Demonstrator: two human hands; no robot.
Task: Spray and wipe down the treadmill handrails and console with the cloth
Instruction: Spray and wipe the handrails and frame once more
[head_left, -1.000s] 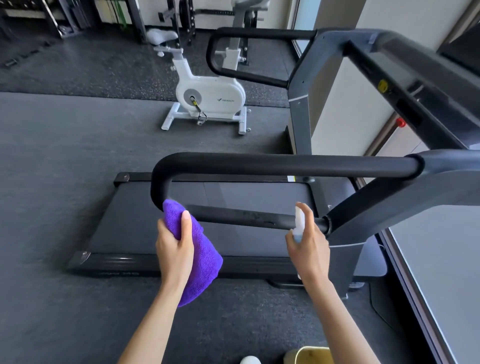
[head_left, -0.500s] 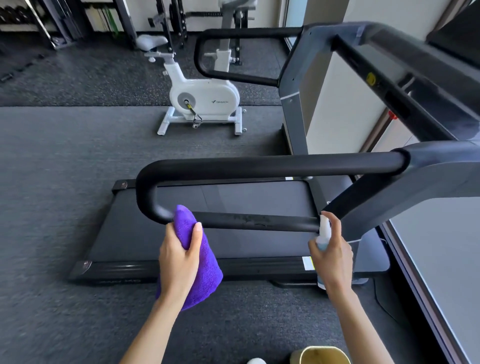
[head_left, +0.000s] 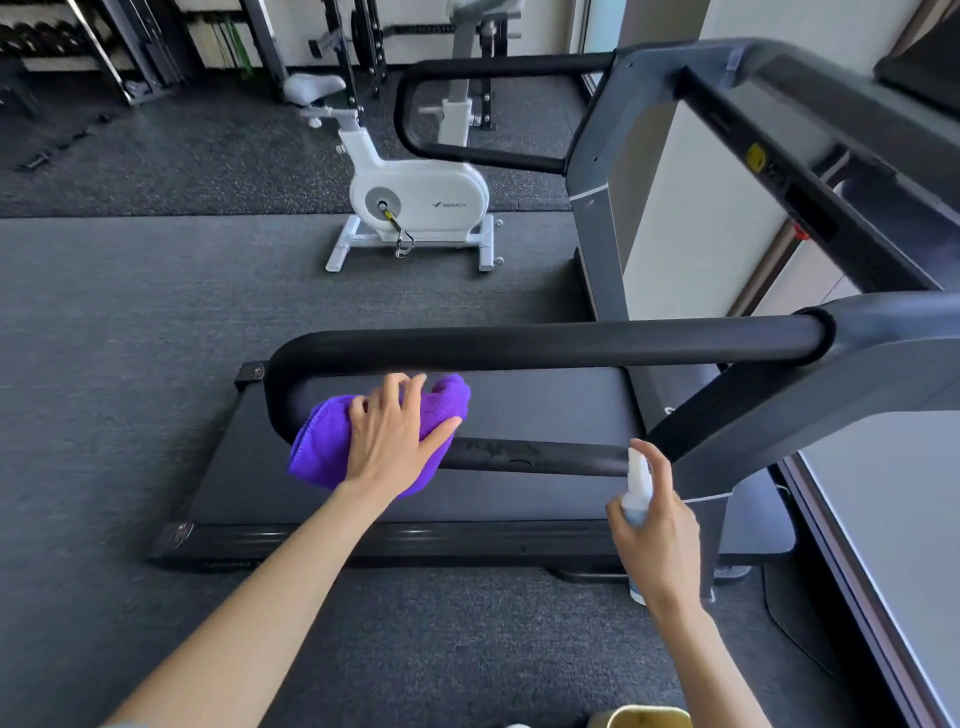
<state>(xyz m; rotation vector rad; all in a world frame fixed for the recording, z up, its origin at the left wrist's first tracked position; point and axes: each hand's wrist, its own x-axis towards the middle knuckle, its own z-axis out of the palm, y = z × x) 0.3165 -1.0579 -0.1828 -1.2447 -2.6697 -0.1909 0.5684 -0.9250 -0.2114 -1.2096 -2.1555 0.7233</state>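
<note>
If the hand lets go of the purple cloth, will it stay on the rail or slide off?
The purple cloth looks soft and floppy: it bunches and folds under the left hand. It is draped over the lower handrail bar, so it might hang there. The bar looks smooth, round and wet, so it could well slip off.

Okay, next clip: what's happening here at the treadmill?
A person is cleaning the treadmill's near handrail. The left hand presses a purple cloth over the rail's lower bar, near its bend. The right hand holds a small spray bottle pointed at the same bar, which shows wet spots just right of the cloth. The far handrail is not being touched.
</note>
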